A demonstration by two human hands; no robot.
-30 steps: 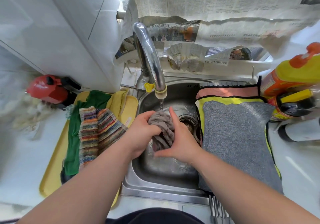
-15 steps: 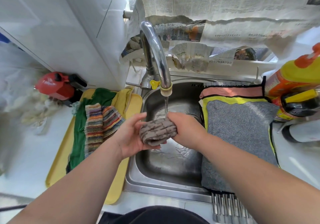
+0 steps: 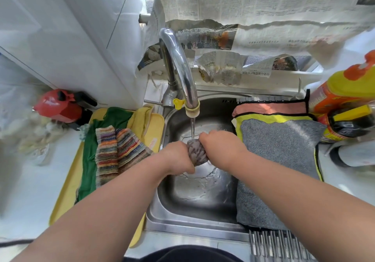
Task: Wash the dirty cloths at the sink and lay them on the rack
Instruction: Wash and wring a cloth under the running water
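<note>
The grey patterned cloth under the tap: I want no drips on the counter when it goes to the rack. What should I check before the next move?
1. Left hand and right hand both grip the rolled grey patterned cloth: ok.
2. Cloth held over the steel sink: ok.
3. Curved chrome tap turned off: not ok, water runs onto the cloth.
4. Cloth rinsed clean: cannot tell.
5. Free room on the slatted metal rack: cannot tell, a grey towel with yellow edging covers most of it.
</note>
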